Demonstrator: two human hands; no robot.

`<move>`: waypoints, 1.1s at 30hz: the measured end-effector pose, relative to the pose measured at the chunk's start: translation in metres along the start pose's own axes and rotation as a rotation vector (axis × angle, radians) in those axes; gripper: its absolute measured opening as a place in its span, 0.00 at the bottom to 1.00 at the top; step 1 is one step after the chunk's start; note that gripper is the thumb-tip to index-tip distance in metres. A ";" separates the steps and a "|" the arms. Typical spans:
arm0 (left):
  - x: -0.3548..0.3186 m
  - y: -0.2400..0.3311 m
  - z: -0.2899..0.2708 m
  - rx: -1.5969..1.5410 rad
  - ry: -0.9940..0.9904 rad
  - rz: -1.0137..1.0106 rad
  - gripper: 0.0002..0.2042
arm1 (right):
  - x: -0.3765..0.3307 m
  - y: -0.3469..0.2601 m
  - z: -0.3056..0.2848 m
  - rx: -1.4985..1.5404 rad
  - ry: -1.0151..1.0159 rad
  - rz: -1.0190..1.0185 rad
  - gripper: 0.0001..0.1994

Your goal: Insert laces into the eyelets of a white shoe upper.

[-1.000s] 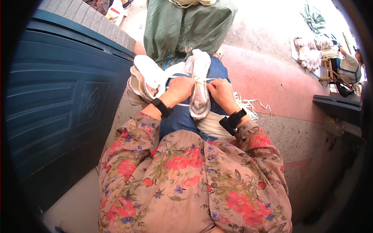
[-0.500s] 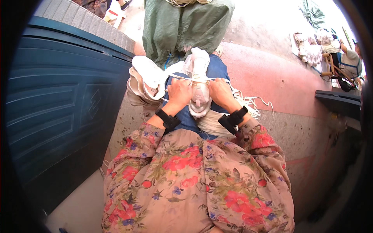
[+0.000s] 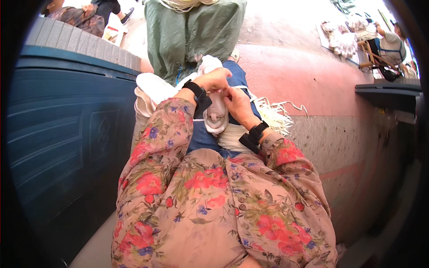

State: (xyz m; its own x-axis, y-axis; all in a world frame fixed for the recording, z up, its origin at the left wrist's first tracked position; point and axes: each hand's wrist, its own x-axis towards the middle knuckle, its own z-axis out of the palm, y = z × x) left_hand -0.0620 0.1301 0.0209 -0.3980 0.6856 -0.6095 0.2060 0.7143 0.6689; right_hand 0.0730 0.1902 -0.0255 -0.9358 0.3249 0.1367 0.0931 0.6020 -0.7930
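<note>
While the white shoe (image 3: 216,114) lies sole-up on the lap over blue cloth (image 3: 203,136), it is pinched near its middle by the closed fingers of the right hand (image 3: 237,103), and the left hand (image 3: 214,80) is curled over its far end. The grip is best kept firm and close in, so that the second white shoe (image 3: 154,87) just beside is not knocked.
</note>
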 end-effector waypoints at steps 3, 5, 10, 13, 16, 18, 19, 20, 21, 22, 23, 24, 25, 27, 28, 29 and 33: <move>0.001 -0.012 -0.008 -0.369 -0.058 -0.124 0.28 | 0.001 0.001 0.004 -0.268 -0.019 -0.271 0.03; -0.007 -0.009 -0.014 -0.559 -0.002 -0.096 0.28 | 0.003 -0.001 -0.002 -0.427 -0.049 -0.297 0.04; -0.024 -0.011 -0.027 -0.923 0.095 -0.030 0.24 | 0.019 -0.008 -0.011 -0.659 -0.236 -0.392 0.05; -0.021 -0.015 -0.025 -0.938 0.105 -0.033 0.23 | 0.020 -0.019 -0.025 -0.317 -0.060 -0.474 0.05; -0.012 -0.019 -0.014 -0.948 0.095 -0.073 0.23 | 0.045 -0.060 -0.080 -0.231 0.366 -0.607 0.09; -0.006 -0.020 -0.006 -0.772 0.097 -0.162 0.21 | 0.063 -0.104 -0.146 -0.156 0.662 -0.690 0.06; -0.009 -0.007 0.000 -0.646 0.143 -0.222 0.21 | 0.072 -0.117 -0.177 -0.166 0.989 -0.669 0.02; -0.015 0.004 0.001 -0.562 0.144 -0.257 0.22 | 0.076 -0.126 -0.214 -0.198 1.217 -0.631 0.06; -0.008 0.011 0.007 -0.391 0.128 -0.200 0.20 | 0.070 -0.146 -0.246 -0.293 1.259 -0.577 0.05; -0.006 0.000 0.011 -0.239 0.154 -0.169 0.19 | 0.068 -0.155 -0.256 -0.337 1.278 -0.536 0.05; -0.004 -0.006 0.013 -0.238 0.151 -0.168 0.19 | 0.071 -0.147 -0.273 -0.204 1.182 -0.629 0.07; -0.006 -0.014 0.012 -0.151 0.279 -0.025 0.17 | 0.075 -0.143 -0.282 -0.067 1.076 -0.719 0.10; -0.009 -0.022 0.010 -0.061 0.406 0.116 0.15 | 0.064 -0.137 -0.281 -0.196 1.212 -0.569 0.09; -0.020 -0.039 0.004 0.026 0.459 0.153 0.14 | 0.065 -0.122 -0.278 0.126 1.177 -0.541 0.08; -0.027 -0.046 0.000 0.114 0.521 0.194 0.14 | 0.067 -0.117 -0.280 0.449 1.126 -0.513 0.08; -0.036 -0.053 -0.002 0.116 0.525 0.190 0.14 | 0.068 -0.113 -0.284 0.527 1.134 -0.511 0.08; -0.058 -0.080 0.009 0.181 0.498 0.298 0.15 | 0.065 -0.104 -0.292 0.600 1.041 -0.470 0.09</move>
State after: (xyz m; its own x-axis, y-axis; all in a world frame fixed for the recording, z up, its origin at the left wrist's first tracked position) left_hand -0.0470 0.0343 -0.0014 -0.6611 0.7428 -0.1060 0.5042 0.5445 0.6703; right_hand 0.1019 0.3611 0.2393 -0.1077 0.7486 0.6542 -0.5915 0.4807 -0.6474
